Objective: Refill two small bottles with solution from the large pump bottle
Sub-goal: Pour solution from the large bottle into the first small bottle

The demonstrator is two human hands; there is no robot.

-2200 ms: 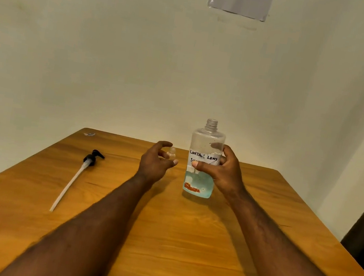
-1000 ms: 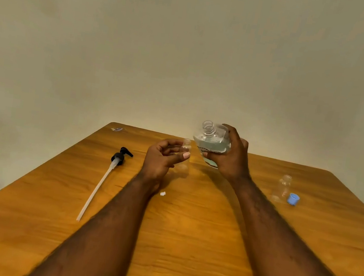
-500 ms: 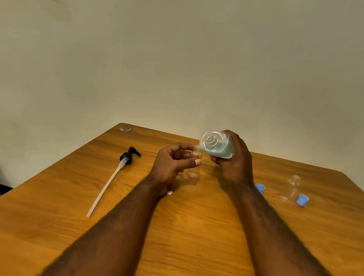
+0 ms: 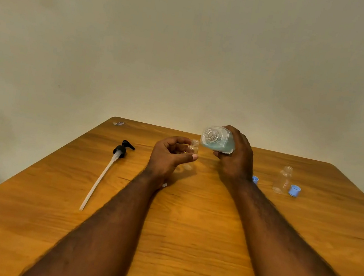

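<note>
Above the wooden bench (image 4: 185,233), the person's right hand (image 4: 236,160) has its fingers wrapped around the large bottle (image 4: 218,139), which is tipped nearly level, open threaded neck toward the viewer, blue solution pooled along its lower side. The left hand (image 4: 168,157) pinches a small clear bottle (image 4: 193,147) upright between thumb and fingers, its mouth just beside the large bottle's neck. A second small bottle (image 4: 283,180) stands uncapped to the right, between two blue caps (image 4: 294,191). The removed pump (image 4: 110,167), black-headed with a white tube, lies at left.
</note>
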